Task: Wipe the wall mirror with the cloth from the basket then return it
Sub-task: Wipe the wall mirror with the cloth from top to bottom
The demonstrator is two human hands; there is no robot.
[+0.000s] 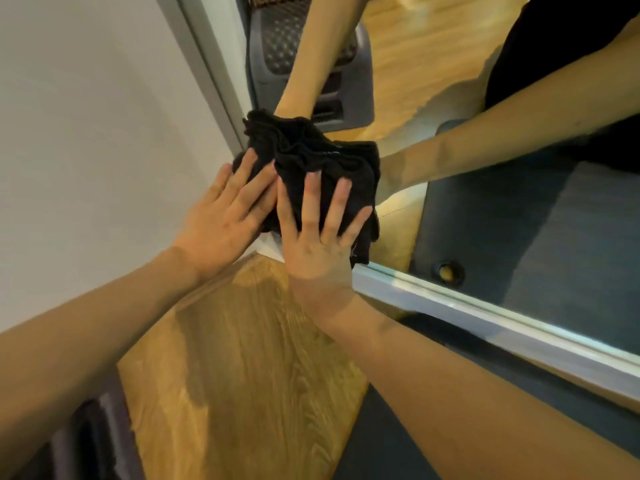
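Cloth [311, 161], black and bunched, sits pressed against the lower left corner of the wall mirror [450, 98], right at the grey frame [485, 317]. From the left: plain white wall [86, 133], blank. Bottom left corner shows a dark ribbed object [86, 441], cut off by the picture edge, can't tell what it is. Wood-grain floor [242, 375] runs under both forearms. Left hand [225, 209] lies flat, fingers straight and spread, fingertips on the cloth's left part; nothing gripped. Right hand [318, 230] just beside it, touching or nearly so, also flat with fingers straight and splayed, pressing the cloth onto the glass; thumb mostly hidden behind the left hand. Cloth's lower part is covered by both hands, one corner hangs out past the right hand's little finger over the frame. Above the cloth the mirror reflects both forearms; the reflected hands are hidden behind the cloth. Reflection also shows a grey basket-like container [277, 46] with a perforated side, top cut off, contents unclear. Further right: reflected dark clothing, cropped at the edge, and a dark mat [519, 237] with a small round hole.
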